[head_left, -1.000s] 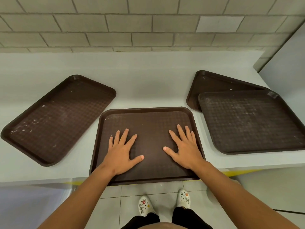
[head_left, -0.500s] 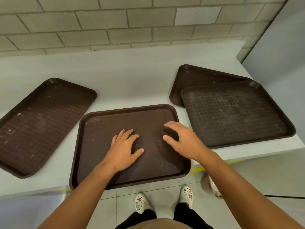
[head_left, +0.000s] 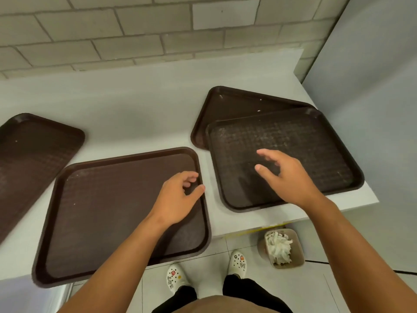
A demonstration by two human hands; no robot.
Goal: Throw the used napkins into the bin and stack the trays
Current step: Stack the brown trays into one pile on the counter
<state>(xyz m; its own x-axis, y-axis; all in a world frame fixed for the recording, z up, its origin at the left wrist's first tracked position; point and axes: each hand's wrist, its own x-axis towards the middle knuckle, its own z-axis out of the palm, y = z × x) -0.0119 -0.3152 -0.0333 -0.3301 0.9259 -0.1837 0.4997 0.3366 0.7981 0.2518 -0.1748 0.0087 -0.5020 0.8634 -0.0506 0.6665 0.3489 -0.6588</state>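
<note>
Several dark brown trays lie on a grey counter. The middle tray (head_left: 101, 211) overhangs the counter's front edge. My left hand (head_left: 178, 195) hovers over its right end, fingers loosely curled, holding nothing. On the right, a top tray (head_left: 316, 154) lies askew on a lower tray (head_left: 237, 105). My right hand (head_left: 284, 175) is above the top tray with fingers spread and relaxed. Another tray (head_left: 29, 159) lies at the far left. A beige bin (head_left: 295, 256) with crumpled white napkins (head_left: 278, 247) stands on the floor below the counter's right end.
The counter (head_left: 135, 114) backs onto a grey brick wall (head_left: 135, 30). A grey panel (head_left: 372, 75) closes the right side. My feet in white clogs (head_left: 174, 276) stand on the tiled floor in front of the counter.
Both hands have lifted off the middle tray and moved right; the right one now hangs over the right-hand stack. The view has turned right and the bin has come into sight.
</note>
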